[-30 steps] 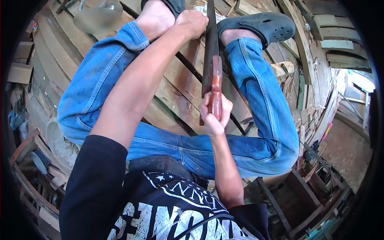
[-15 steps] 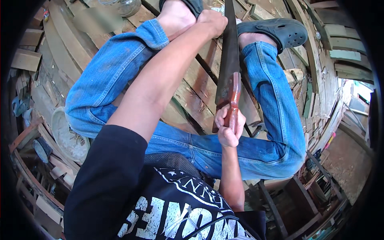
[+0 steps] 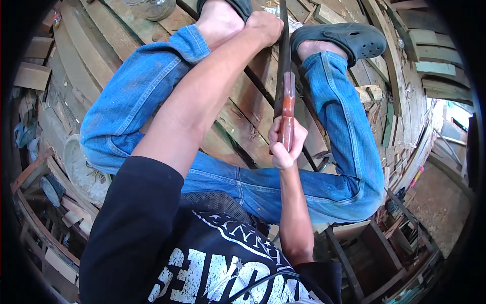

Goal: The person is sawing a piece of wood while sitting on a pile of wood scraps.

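My right hand is wrapped round the reddish-brown wooden handle of a handsaw. The dark blade points away from me between my feet and appears almost edge-on, its far end running out of the top of the view. Close to the left side of the blade, my left hand is closed by my left ankle. Its fingertips are turned away, and whatever it grips is hidden. Under the saw lie wooden boards with dark gaps between them. Where the teeth meet the wood cannot be made out.
My bent legs in blue jeans flank the saw, and a dark clog sits just right of the blade. A clear glass or plastic container stands at far left. At lower right is a wooden crate-like frame. Loose boards lie around.
My right hand and the saw handle have shifted slightly away from me and left. The blade has turned, showing less of its flat side. My left hand stays almost in place.
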`<action>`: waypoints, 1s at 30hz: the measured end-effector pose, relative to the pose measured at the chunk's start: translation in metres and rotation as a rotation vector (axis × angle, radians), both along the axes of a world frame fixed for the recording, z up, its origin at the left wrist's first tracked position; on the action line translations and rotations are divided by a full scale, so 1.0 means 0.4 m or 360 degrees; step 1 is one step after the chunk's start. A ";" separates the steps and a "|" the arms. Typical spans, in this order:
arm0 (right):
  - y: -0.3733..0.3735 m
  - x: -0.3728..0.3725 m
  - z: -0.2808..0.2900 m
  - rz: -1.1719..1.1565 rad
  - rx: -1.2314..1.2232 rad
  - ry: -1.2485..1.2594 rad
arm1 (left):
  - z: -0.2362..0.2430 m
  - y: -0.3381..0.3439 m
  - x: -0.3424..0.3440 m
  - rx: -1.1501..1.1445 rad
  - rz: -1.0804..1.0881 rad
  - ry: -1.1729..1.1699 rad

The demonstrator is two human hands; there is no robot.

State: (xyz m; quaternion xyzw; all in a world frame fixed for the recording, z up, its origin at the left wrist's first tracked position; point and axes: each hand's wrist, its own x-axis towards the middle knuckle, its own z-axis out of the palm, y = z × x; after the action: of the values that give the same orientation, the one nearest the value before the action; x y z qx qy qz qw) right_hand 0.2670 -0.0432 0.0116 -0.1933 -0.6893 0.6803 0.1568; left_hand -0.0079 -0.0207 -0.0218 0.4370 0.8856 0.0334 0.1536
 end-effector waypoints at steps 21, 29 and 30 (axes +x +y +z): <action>-0.006 0.015 0.093 -0.0378 -0.0273 -0.0250 | -0.011 -0.008 0.022 -0.0022 -0.0101 0.0078; 0.019 -0.002 0.081 -0.0108 -0.0295 -0.0122 | -0.007 -0.017 0.020 -0.0022 -0.0039 0.0099; 0.012 0.046 0.080 -0.0092 -0.0481 -0.0200 | -0.010 -0.015 0.019 -0.0028 -0.0048 0.0110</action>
State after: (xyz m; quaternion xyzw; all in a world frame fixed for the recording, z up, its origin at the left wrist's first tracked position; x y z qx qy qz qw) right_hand 0.2854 -0.0382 0.0436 -0.2766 -0.5817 0.7581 0.1021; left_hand -0.0005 -0.0269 -0.0258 0.4497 0.8841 0.0082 0.1270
